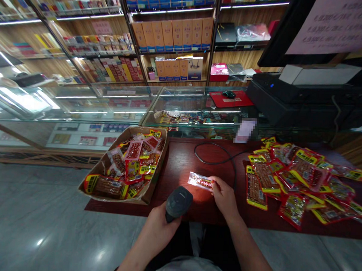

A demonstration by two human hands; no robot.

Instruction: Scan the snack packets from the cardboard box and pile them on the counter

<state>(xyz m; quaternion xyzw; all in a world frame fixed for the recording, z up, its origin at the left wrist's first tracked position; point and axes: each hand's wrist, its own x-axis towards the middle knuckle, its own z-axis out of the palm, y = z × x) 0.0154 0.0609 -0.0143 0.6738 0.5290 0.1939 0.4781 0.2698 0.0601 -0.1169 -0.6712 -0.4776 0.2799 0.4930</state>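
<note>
My left hand is wrapped round the handle of a dark barcode scanner, whose head points toward the tabletop. A reddish light falls on the wood just beyond it. Between the thumb and fingers of my right hand is the right end of a small clear snack packet with red and white print. The packet lies flat, low over the table. To the left, a cardboard box holds several snack packets. On the right lies a loose pile of red and yellow snack packets.
A black cable loops over the dark red wooden table. Behind it stands a glass display counter, with a mouse on a red mat. A monitor rises at the back right. Shelves with boxes line the wall.
</note>
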